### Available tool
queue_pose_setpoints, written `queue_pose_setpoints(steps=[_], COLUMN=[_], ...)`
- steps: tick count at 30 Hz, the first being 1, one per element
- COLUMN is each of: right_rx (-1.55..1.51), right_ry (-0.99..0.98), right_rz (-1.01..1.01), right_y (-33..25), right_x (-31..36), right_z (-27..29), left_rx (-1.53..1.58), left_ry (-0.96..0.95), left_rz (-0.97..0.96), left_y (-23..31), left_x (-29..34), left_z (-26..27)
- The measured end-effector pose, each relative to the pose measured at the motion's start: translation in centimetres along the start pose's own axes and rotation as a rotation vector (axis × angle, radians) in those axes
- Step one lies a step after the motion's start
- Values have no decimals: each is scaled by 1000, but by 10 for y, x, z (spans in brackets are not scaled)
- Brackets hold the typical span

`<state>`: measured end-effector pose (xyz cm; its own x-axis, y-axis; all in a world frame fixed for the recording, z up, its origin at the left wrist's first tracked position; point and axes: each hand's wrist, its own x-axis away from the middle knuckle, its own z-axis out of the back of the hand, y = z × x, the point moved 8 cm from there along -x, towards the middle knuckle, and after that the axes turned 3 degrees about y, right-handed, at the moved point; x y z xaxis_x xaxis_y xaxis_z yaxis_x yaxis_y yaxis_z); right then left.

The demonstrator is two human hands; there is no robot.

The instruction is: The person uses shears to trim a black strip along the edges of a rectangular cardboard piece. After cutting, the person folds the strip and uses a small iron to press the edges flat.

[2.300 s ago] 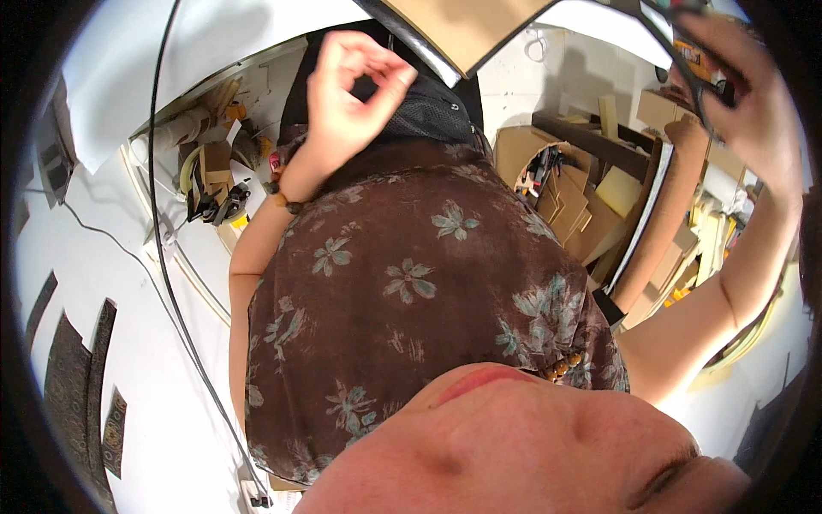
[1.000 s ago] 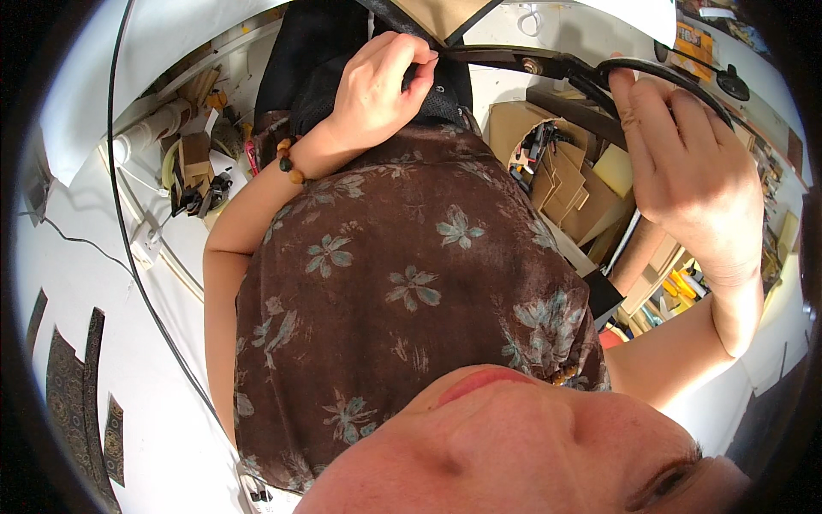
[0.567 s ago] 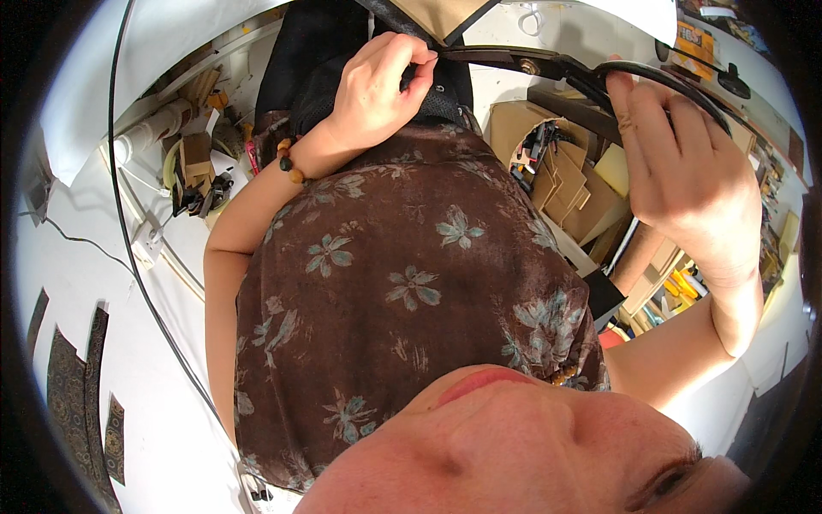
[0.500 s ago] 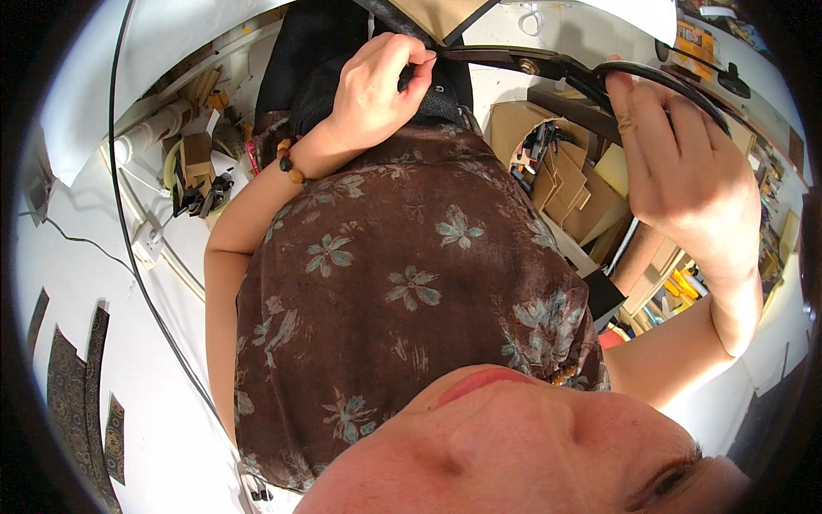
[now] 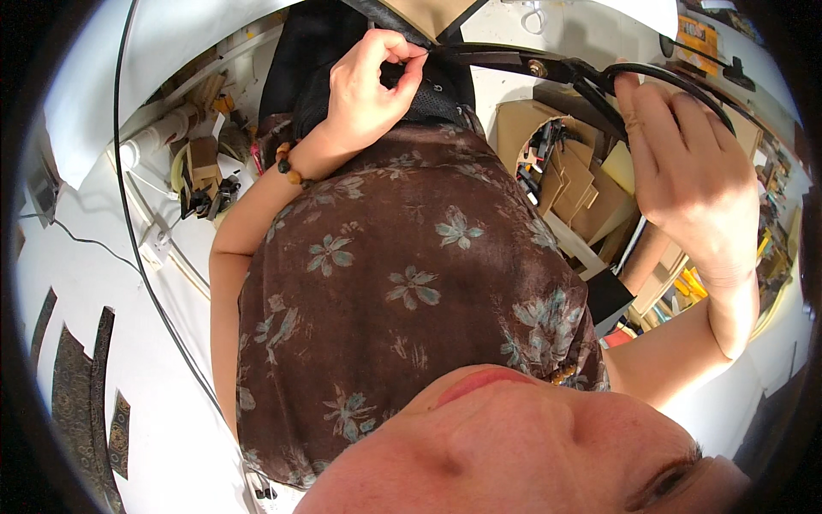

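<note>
My right hand (image 5: 689, 167) is wrapped round the looped handles of large black scissors (image 5: 537, 67). Their long blades point left, to the corner of a tan board with a dark cloth border (image 5: 425, 15) at the top edge. At that corner my left hand (image 5: 370, 86) pinches thumb and forefinger together, right beside the blade tips. What lies in the pinch is too small to make out; the dark border is close by. How far the blades are parted is hard to see.
Strips of dark patterned cloth (image 5: 73, 385) lie on the white surface at left. A black cable (image 5: 128, 206) runs down that side. Below right of the scissors stands a cardboard box (image 5: 522, 128) with board scraps. Rolls and odds and ends (image 5: 201, 171) sit at left behind my arm.
My left fingertips have shifted slightly left and up. The scissors have moved a little to the right and down at the handles, still in my right hand.
</note>
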<state>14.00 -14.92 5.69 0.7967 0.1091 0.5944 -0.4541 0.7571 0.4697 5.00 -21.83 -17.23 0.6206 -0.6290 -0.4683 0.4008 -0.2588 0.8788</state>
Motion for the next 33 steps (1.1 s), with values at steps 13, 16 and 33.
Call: queue_pose_setpoints(steps=[13,16,33], right_rx=[20,39,3], right_ry=[43,78,185], right_rz=[13,24,-21], right_y=[-8,-8,-10], right_x=[-2,-2,1], right_z=[-10,-11,-9], left_rx=[-37,-72,-86], left_ry=[-38,-28,-22], left_rz=[-56,-94,-110], left_y=[7,10,12], left_x=[2,2,2], left_z=[-7,-6,-5])
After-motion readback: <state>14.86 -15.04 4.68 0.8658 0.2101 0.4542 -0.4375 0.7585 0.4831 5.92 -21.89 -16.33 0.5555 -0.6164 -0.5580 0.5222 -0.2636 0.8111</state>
